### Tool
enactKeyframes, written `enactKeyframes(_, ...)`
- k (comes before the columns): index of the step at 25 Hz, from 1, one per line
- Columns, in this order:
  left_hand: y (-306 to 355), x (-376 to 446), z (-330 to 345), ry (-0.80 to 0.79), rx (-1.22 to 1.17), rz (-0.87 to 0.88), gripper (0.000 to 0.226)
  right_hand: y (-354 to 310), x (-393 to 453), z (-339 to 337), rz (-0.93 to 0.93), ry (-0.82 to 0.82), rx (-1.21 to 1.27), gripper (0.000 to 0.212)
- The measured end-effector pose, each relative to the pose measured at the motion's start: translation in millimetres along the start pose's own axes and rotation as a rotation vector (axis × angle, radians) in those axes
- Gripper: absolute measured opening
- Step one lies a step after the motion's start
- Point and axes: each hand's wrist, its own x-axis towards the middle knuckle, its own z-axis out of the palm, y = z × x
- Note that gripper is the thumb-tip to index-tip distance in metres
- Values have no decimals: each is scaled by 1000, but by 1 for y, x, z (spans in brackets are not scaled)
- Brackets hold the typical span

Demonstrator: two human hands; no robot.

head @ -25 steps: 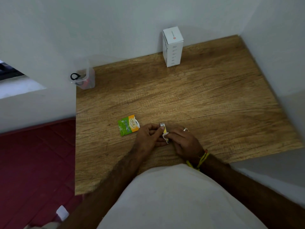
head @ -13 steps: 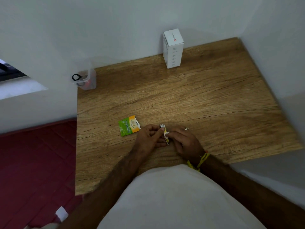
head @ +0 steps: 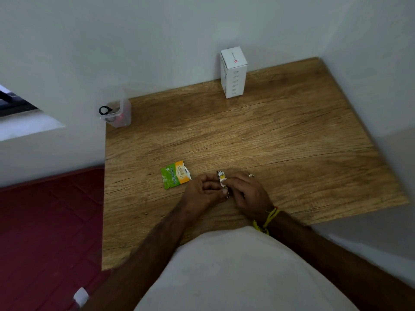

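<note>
my left hand (head: 202,191) and right hand (head: 247,194) both pinch a small, narrow metal piece (head: 221,176) with a yellow patch, fingers curled round it, low over the grainy wooden surface (head: 280,142). a torn, glossy green sachet (head: 175,177) lies flat just beside my left hand.

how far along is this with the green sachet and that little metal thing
Done: the green sachet lies torn open on the table. In hand: left hand and right hand pinch the small metal item, a white scrap pressed on it, perhaps wiping. Left: finishing that; what follows is unclear.
</note>
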Motion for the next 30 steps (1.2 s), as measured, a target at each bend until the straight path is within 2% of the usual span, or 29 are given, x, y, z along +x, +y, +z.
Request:
enactKeyframes(7,0,4,3,46,15,-12,49,-2,11,3,6,26,-11,23)
enactKeyframes(19,7,1,6,48,-10,-59,48,-2,12,3,58,75,52,21)
enactKeyframes(24,11,0,8,58,-18,-43,64,2,21,-3,256,281,90,19)
enactKeyframes(26,9,2,8,34,-30,-3,68,2,24,-5,269,282,91,17)
enactKeyframes(30,9,1,7,5,-147,-21,51,-3,24,-5,258,244,107,14)
